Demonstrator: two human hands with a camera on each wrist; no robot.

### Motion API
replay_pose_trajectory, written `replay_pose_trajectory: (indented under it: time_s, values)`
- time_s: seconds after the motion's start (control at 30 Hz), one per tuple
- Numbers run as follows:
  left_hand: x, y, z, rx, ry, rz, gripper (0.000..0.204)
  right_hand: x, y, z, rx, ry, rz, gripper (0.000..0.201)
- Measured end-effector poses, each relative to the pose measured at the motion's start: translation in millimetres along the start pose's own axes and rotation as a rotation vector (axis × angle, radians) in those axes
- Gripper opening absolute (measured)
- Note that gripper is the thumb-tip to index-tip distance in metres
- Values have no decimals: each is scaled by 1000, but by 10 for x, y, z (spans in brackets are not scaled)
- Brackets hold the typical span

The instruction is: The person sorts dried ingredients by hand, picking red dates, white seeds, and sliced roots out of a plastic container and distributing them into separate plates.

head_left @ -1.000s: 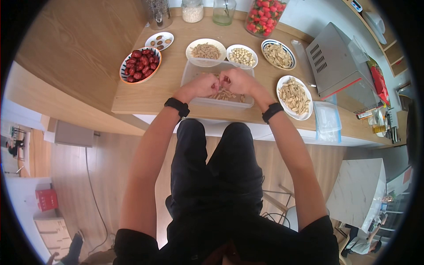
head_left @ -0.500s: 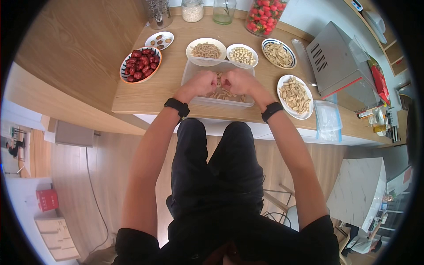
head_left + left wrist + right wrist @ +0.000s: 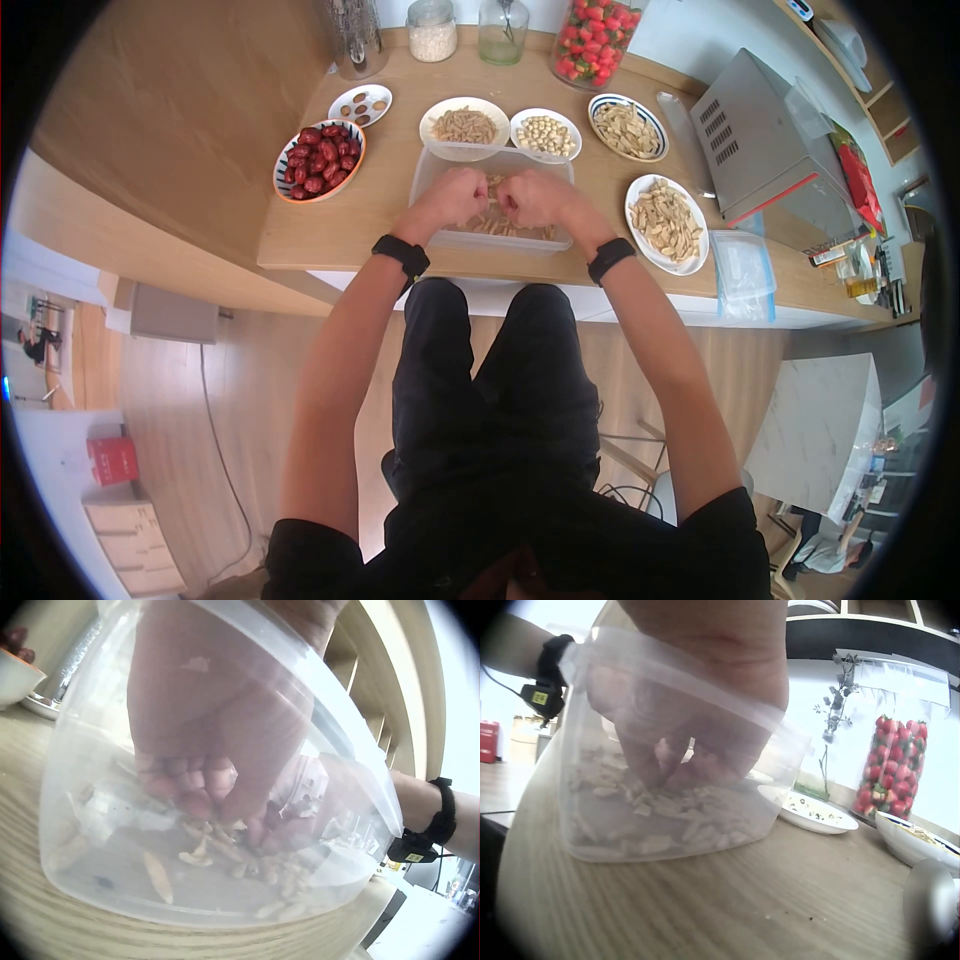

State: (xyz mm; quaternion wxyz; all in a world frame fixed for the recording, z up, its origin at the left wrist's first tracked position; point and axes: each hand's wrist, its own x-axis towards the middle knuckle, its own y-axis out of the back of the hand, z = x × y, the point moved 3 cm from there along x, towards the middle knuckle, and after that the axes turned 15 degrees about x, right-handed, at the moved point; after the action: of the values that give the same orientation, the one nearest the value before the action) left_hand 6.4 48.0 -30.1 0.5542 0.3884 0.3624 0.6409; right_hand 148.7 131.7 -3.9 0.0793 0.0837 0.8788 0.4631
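Both hands are inside a translucent plastic box (image 3: 548,168) on the wooden counter, close together with fingers curled. My left hand (image 3: 460,196) points its fingertips down, and a small pale piece shows at its thumb and fingers in the left wrist view. Beside it, my right hand (image 3: 538,197) has thumb and fingers bunched together low in the box, pinching among pale dried strips (image 3: 694,817). Through the box wall the left wrist view shows loose strips, one longer strip (image 3: 157,877) lying apart. The fingers partly hide what they pinch.
Behind the box stand a plate of thin brownish strips (image 3: 464,127) and a plate of pale nuts (image 3: 545,135). Red dates (image 3: 322,160) fill a bowl at left. Two dishes of slices (image 3: 664,222) stand at right, near a grey appliance (image 3: 765,135). A strawberry jar (image 3: 597,45) stands behind.
The hands, pressed together a second ago, have drawn slightly apart inside the box. The head view has tilted a little; the plates and bowls stay in place.
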Motion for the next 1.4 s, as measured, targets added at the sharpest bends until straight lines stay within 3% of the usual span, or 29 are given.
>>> replay_pose_trajectory:
  time_s: [0.23,0.43,0.5,0.73,0.83,0.93,1.13,1.2,1.23,1.3,1.33,1.4]
  values:
    - [-13,38,23,9,21,-42,8,26,-53,75,-38,-31,39,7]
    - [16,127,-5,-84,40,72,10,-1,-39,-5,-111,-7,19,9]
    - [6,254,29,-277,88,138,9,-36,-3,-61,-104,-25,17,17]
    - [420,942,-151,-248,134,128,14,10,-83,35,-128,0,25,16]
    - [621,1097,-178,-346,259,35,18,-8,-65,16,-148,5,29,11]
    - [799,976,-355,-294,296,-7,21,-41,-46,-17,-104,16,46,11]
    - [764,807,-451,-306,366,82,21,-9,-103,30,-114,18,59,12]
    - [624,858,-354,-311,253,318,19,4,-106,44,-134,-19,45,17]
    - [532,849,-324,-310,255,316,19,2,-104,49,-131,-19,43,17]
    - [315,821,-160,-121,-45,314,18,-14,-105,69,-113,34,91,12]
    - [231,766,-144,-123,-43,310,18,-3,-98,85,-109,32,88,12]
    - [50,527,-70,-207,-257,-53,13,10,-77,68,-75,12,86,10]
